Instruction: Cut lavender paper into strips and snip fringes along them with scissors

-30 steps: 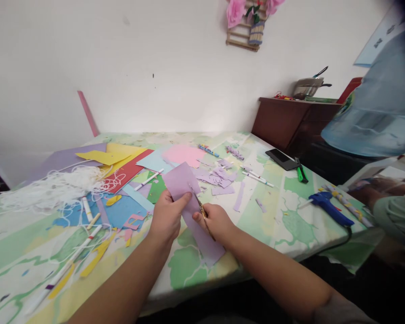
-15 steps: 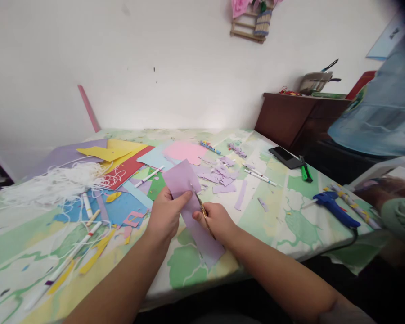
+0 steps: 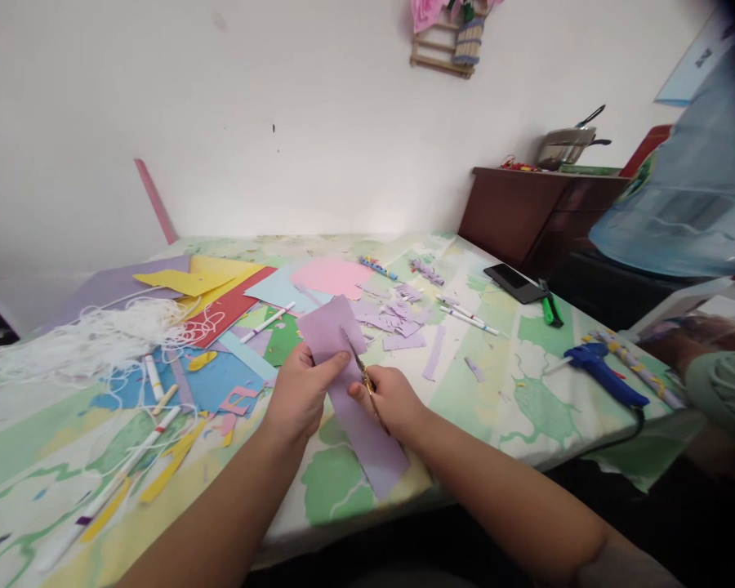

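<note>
Head view: a long, plain lilac paper strip (image 3: pixel 371 449) slants over the tablecloth (image 3: pixel 502 359), pinched in the left hand (image 3: pixel 302 390); the right hand (image 3: pixel 398 404) grips gold-handled scissors (image 3: pixel 367 380) against it. A metal saucepan (image 3: pixel 562 149) stands on the brown cabinet (image 3: pixel 518 204), its contents hidden.

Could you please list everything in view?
Tablecloth: one, green, white, yellow, foreground
Paper strip: one, light purple, centre
Scissors: one, gold handles, across strip
Scraps: many, mostly purple, centre
Sheets: several, mixed colours, left, centre
String: one tangle, white, left
Markers: several, white, scattered
Decorated rods: several, patterned, scattered
Flat device: one, black, right
Tool: one, green, by device
Glue gun: one, blue, right
Cabinet: one, brown, back right
Pan: one, silvery, on cabinet
Bottle: one, bluish, far right
Wall hanging: one, partly pink, top
Another person's sleeve: one, green, right edge
Left hand: one, bare, on strip
Right hand: one, bare, on scissors
</note>
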Available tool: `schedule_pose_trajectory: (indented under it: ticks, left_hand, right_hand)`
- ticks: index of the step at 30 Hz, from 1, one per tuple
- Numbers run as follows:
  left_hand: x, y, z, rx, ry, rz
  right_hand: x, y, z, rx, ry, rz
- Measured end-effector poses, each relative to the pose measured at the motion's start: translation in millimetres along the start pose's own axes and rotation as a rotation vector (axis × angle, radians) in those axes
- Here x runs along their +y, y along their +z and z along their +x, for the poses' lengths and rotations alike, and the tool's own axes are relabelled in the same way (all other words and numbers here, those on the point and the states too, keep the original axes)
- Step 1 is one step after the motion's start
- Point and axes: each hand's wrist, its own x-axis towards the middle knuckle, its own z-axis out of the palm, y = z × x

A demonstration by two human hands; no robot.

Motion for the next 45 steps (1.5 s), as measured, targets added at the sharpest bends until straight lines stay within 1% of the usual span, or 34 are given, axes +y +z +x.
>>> schedule_pose_trajectory:
  ticks: [10, 19, 24, 28, 30, 34, 41, 45]
  left_hand:
    - [1.6, 1.9, -2.5, 0.019, -0.027, -0.068]
    - [0.1, 5.1, -3.0, 0.070, -0.006, -0.148]
    - [-0.2, 4.8, -2.9, 0.080, -0.012, -0.132]
    - [-1.5, 4.2, -3.4, 0.040, -0.024, -0.097]
    - [-2.1, 4.2, -3.9, 0.033, -0.017, -0.089]
    - [-2.9, 4.7, -4.3, 0.062, -0.008, -0.078]
    - [-2.0, 4.1, -5.0, 0.057, -0.036, -0.089]
    - [-1.1, 3.6, -5.8, 0.077, -0.047, -0.104]
  right_hand:
    - [3.4, 0.6, -0.4, -0.020, 0.015, 0.033]
    - [0.9, -0.6, -1.1, -0.007, 0.011, 0.048]
    - [1.9, 0.6, -1.6, 0.019, 0.002, 0.029]
    - [2.8, 0.7, -2.3, 0.045, -0.022, 0.017]
    - [2.6, 0.4, -2.5, 0.037, -0.014, 0.020]
    - [2.4, 0.1, -2.7, -0.001, 0.014, 0.046]
    - [2.0, -0.5, -2.7, -0.015, 0.016, 0.082]
    - [0.8, -2.0, -3.0, -0.004, 0.007, 0.065]
